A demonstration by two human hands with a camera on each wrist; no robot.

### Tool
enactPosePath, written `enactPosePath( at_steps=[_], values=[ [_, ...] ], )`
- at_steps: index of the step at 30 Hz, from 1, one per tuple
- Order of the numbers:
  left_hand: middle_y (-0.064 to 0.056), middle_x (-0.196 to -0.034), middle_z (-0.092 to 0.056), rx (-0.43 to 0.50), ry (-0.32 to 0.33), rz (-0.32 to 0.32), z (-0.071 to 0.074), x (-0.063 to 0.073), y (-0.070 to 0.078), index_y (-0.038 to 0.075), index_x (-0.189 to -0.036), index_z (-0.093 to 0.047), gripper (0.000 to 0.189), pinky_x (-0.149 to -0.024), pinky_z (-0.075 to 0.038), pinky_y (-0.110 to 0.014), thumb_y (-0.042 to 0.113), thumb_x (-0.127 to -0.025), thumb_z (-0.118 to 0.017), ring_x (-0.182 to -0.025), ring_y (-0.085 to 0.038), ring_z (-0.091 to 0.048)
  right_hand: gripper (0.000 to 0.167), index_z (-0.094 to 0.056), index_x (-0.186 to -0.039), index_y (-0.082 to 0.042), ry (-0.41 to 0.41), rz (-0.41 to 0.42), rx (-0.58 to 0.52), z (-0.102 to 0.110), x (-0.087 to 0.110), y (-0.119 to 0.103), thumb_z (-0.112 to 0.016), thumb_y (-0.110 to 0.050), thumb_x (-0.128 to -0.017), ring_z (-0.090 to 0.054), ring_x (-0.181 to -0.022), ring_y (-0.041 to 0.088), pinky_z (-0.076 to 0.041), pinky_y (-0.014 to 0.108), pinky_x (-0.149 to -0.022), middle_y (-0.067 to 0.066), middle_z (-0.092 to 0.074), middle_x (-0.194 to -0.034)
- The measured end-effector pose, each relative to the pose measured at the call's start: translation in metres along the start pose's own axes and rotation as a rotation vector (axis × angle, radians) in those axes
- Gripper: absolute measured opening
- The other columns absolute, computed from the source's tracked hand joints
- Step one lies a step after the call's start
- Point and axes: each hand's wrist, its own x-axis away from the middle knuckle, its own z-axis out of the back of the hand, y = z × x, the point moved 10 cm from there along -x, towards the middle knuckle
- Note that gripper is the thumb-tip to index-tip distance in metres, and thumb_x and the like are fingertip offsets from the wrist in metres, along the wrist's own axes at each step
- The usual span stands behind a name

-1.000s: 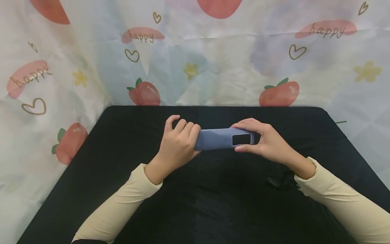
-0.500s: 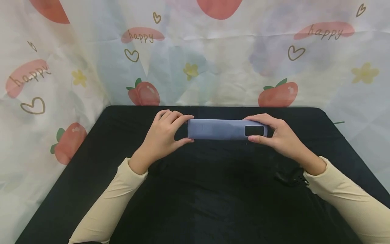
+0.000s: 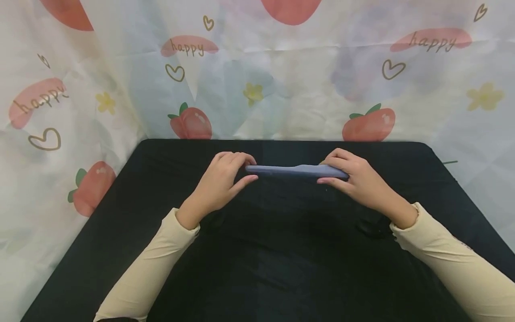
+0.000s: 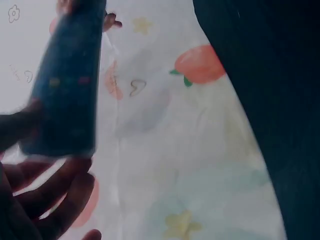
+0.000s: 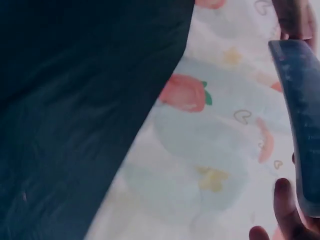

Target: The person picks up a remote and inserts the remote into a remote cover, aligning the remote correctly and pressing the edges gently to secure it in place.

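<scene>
A remote control in a blue cover is held level above the black table, seen edge-on in the head view. Small coloured buttons show faintly on the dark face of the remote control in the left wrist view. My left hand has its left end between thumb and curled fingers; how firmly the thumb touches is hard to tell. Around the right end, my right hand grips it, fingers above and thumb below. In the right wrist view the remote control is partly cut off at the edge.
The black-covered table lies below both hands. A printed curtain with fruit and "happy" lettering hangs behind the table and along its left side. A dark device is faintly visible under the right sleeve.
The left hand moved from covering part of the remote to its left end. The remote shifted right and up, then turned from its broad blue back to edge-on.
</scene>
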Motion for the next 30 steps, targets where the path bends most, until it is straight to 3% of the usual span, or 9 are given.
enactPosePath(
  at_steps=[4, 6, 8, 11, 14, 19, 23, 27, 30],
  values=[
    [-0.002, -0.095, -0.061, 0.062, -0.070, 0.046, -0.015, -0.002, 0.001, 0.008, -0.119, -0.052, 0.047, -0.096, -0.041, -0.041, 0.029, -0.082, -0.072, -0.079, -0.013, -0.055, 0.018, -0.066, -0.101, -0.010, -0.055, -0.240, -0.142, -0.003, -0.001, 0.026, -0.070, -0.015, -0.084, -0.051, -0.068, 0.003, -0.043, 0.019, -0.059, 0.003, -0.062, -0.088],
    [-0.003, -0.105, -0.061, 0.054, -0.100, 0.042, -0.021, -0.002, 0.004, 0.009, -0.127, -0.047, 0.058, -0.096, -0.041, -0.041, 0.028, -0.080, -0.074, -0.086, -0.012, -0.058, 0.018, -0.065, -0.103, -0.009, -0.080, -0.348, -0.214, -0.006, 0.002, 0.037, -0.065, -0.018, -0.088, -0.053, -0.066, 0.004, -0.045, 0.021, -0.057, 0.007, -0.063, -0.088],
    [-0.004, -0.113, -0.061, 0.025, -0.099, 0.019, -0.023, -0.003, 0.007, 0.009, -0.131, -0.043, 0.065, -0.096, -0.041, -0.040, 0.026, -0.078, -0.076, -0.094, -0.013, -0.060, 0.021, -0.064, -0.106, -0.007, -0.103, -0.393, -0.257, -0.009, 0.004, 0.040, -0.063, -0.019, -0.089, -0.056, -0.067, 0.005, -0.048, 0.023, -0.057, 0.011, -0.063, -0.090],
    [-0.005, -0.116, -0.062, -0.018, -0.061, -0.015, -0.018, -0.005, 0.012, 0.011, -0.132, -0.044, 0.066, -0.096, -0.041, -0.040, 0.024, -0.077, -0.077, -0.105, -0.016, -0.058, 0.023, -0.063, -0.110, -0.009, -0.123, -0.408, -0.276, -0.011, 0.005, 0.041, -0.063, -0.020, -0.090, -0.056, -0.069, 0.006, -0.048, 0.023, -0.058, 0.010, -0.063, -0.093],
    [-0.005, -0.110, -0.062, -0.064, -0.033, -0.036, -0.012, -0.007, 0.012, 0.012, -0.134, -0.046, 0.065, -0.095, -0.041, -0.041, 0.024, -0.078, -0.076, -0.103, -0.017, -0.058, 0.029, -0.061, -0.113, -0.011, -0.163, -0.372, -0.268, -0.014, 0.006, 0.039, -0.067, -0.020, -0.086, -0.056, -0.070, 0.007, -0.047, 0.023, -0.058, 0.008, -0.062, -0.094],
    [-0.005, -0.106, -0.060, -0.160, -0.109, -0.020, -0.016, -0.030, -0.001, 0.017, -0.137, -0.045, 0.063, -0.096, -0.039, -0.045, 0.025, -0.081, -0.073, -0.103, -0.020, -0.057, 0.056, -0.055, -0.121, -0.007, -0.247, -0.265, -0.157, -0.026, 0.003, 0.037, -0.080, -0.018, -0.073, -0.058, -0.082, 0.014, -0.050, 0.027, -0.067, 0.009, -0.063, -0.102],
    [-0.005, -0.115, -0.060, -0.183, -0.277, 0.060, -0.044, -0.062, -0.030, 0.018, -0.139, -0.042, 0.060, -0.100, -0.036, -0.049, 0.026, -0.085, -0.068, -0.113, -0.021, -0.055, 0.060, -0.053, -0.123, 0.000, -0.206, -0.236, 0.025, -0.033, -0.011, 0.055, -0.081, -0.015, -0.072, -0.058, -0.088, 0.024, -0.050, 0.040, -0.074, 0.015, -0.059, -0.108],
    [-0.006, -0.127, -0.056, -0.199, -0.441, 0.130, -0.091, -0.088, -0.058, 0.018, -0.143, -0.037, 0.061, -0.101, -0.035, -0.049, 0.030, -0.089, -0.063, -0.121, -0.022, -0.051, 0.056, -0.054, -0.123, 0.002, -0.206, -0.278, 0.169, -0.042, -0.018, 0.093, -0.076, -0.018, -0.076, -0.059, -0.093, 0.031, -0.048, 0.048, -0.081, 0.020, -0.060, -0.112],
    [-0.006, -0.130, -0.056, -0.207, -0.501, 0.153, -0.125, -0.103, -0.070, 0.017, -0.142, -0.038, 0.060, -0.099, -0.037, -0.049, 0.032, -0.089, -0.062, -0.121, -0.023, -0.052, 0.057, -0.053, -0.125, 0.001, -0.255, -0.335, 0.227, -0.050, -0.019, 0.126, -0.075, -0.021, -0.077, -0.060, -0.097, 0.034, -0.044, 0.052, -0.084, 0.021, -0.062, -0.114]
  ],
)
